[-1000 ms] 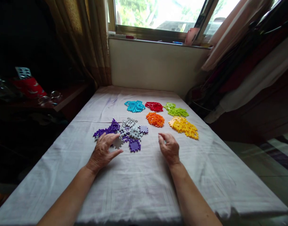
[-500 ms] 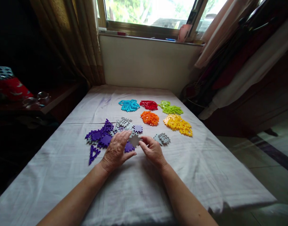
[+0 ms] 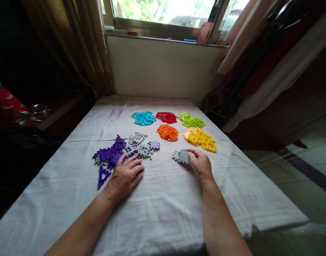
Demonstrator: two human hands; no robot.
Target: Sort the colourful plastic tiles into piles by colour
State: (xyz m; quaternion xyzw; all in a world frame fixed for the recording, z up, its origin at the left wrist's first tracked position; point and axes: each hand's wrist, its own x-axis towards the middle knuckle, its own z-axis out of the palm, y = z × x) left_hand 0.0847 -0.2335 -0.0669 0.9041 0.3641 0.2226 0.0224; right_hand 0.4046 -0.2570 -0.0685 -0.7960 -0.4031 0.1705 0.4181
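Note:
My right hand (image 3: 201, 164) pinches a flat grey interlocking tile (image 3: 184, 156) at its right edge. That tile sits over a small grey pile (image 3: 175, 155) on the cloth. My left hand (image 3: 127, 174) lies palm down with fingers spread, on and beside the purple tiles (image 3: 106, 153), partly covering them. A purple triangular piece (image 3: 102, 176) is left of that hand. Just beyond the fingers are mixed light grey tiles (image 3: 145, 148), some with window cut-outs, and a lilac studded square (image 3: 154, 144).
Farther back on the white cloth (image 3: 163, 213) lie heaps of blue (image 3: 143, 118), red (image 3: 166, 117), lime green (image 3: 193, 122), orange (image 3: 167, 132) and yellow tiles (image 3: 201, 139). A wall and window stand beyond the table. Glasses (image 3: 32, 113) rest on a side table at left.
My right hand has carried a grey tile rightward from the mixed pile to the small grey pile. My left hand has settled lower, flatter over the purple tiles. The view shifted slightly.

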